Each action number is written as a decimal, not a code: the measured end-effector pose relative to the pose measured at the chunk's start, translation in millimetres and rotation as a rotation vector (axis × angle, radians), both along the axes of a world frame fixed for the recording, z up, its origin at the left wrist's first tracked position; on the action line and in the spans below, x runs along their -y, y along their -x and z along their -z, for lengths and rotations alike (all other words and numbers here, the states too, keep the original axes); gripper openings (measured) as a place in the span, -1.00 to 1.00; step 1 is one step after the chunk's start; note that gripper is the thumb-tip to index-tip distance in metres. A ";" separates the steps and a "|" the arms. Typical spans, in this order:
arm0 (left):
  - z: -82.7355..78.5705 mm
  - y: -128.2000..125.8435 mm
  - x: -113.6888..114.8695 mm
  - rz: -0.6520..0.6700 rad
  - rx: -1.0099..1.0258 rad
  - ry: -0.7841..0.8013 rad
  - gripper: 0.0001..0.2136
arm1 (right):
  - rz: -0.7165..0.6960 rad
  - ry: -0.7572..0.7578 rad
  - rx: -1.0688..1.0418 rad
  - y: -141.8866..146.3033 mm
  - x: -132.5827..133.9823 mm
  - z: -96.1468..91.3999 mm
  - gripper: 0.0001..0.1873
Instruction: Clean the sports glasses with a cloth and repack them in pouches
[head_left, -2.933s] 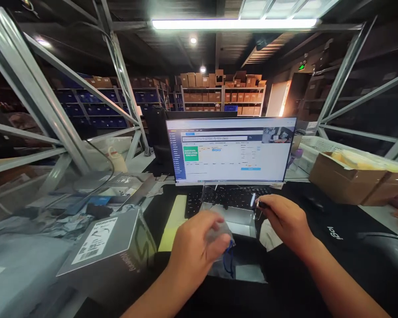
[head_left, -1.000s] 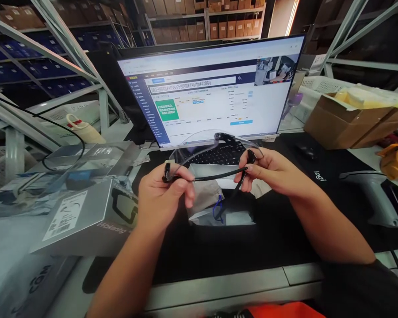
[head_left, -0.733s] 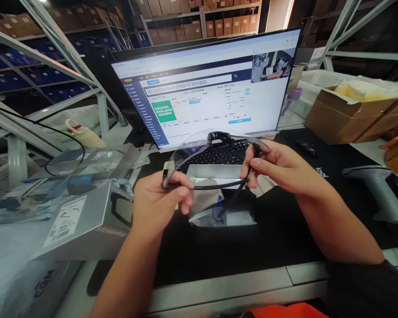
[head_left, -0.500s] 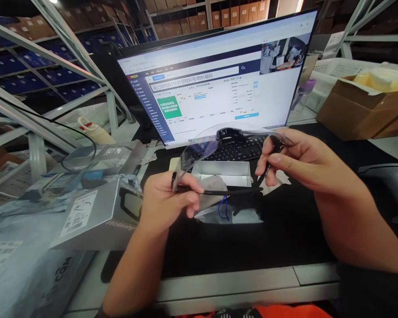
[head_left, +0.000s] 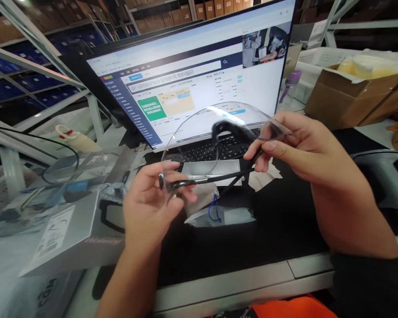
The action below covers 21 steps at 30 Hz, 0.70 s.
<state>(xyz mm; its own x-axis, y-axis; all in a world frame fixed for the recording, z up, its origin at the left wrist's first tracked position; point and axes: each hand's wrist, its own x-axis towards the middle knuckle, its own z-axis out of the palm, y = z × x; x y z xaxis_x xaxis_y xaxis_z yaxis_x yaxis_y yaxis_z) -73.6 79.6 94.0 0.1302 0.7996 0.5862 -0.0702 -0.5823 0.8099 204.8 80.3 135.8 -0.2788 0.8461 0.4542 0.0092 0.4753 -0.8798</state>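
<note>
I hold a pair of clear safety glasses (head_left: 219, 128) with black arms in the air in front of the monitor (head_left: 192, 75). My left hand (head_left: 151, 201) is closed on the left hinge end. My right hand (head_left: 295, 148) pinches the right hinge end between thumb and fingers. One black arm runs across between the two hands. Below them on the black desk mat (head_left: 252, 238) lie an open grey box (head_left: 212, 168) and a grey pouch with a blue cord (head_left: 205, 201). The glasses are somewhat blurred.
A grey glasses box with a label (head_left: 73, 229) lies at the left, among plastic bags. A keyboard (head_left: 208, 150) sits under the monitor. An open cardboard box (head_left: 354, 95) stands at the right, with a barcode scanner (head_left: 378, 176) nearer me. Metal shelf frames (head_left: 36, 70) rise at the left.
The glasses came up out of the packaging and were spread between both hands. In the last half second they tilted and lifted slightly, and my view moved closer to the monitor.
</note>
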 end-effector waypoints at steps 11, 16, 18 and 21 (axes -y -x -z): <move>12.5 -7.1 -7.0 0.021 -0.156 0.009 -0.76 | -0.238 0.051 -0.070 9.9 -16.4 14.0 -0.90; 16.2 -24.5 -2.3 -0.172 -0.085 0.062 -0.68 | -0.134 0.008 -0.116 0.4 -19.1 9.6 -0.91; 14.8 -28.7 2.3 -0.161 -0.061 0.078 -0.68 | -0.110 -0.016 -0.094 -3.9 -17.1 7.7 -0.92; 12.3 -29.1 7.9 -0.199 -0.135 0.040 -0.77 | -0.125 -0.047 -0.028 -3.8 -15.2 8.8 -0.91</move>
<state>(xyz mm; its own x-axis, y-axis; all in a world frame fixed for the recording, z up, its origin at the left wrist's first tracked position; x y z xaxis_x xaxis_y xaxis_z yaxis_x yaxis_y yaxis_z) -44.5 71.7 81.7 0.0427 0.8397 0.5414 0.1529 -0.5410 0.8270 208.6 95.5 127.0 -0.3677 0.7831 0.5016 -0.0772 0.5118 -0.8556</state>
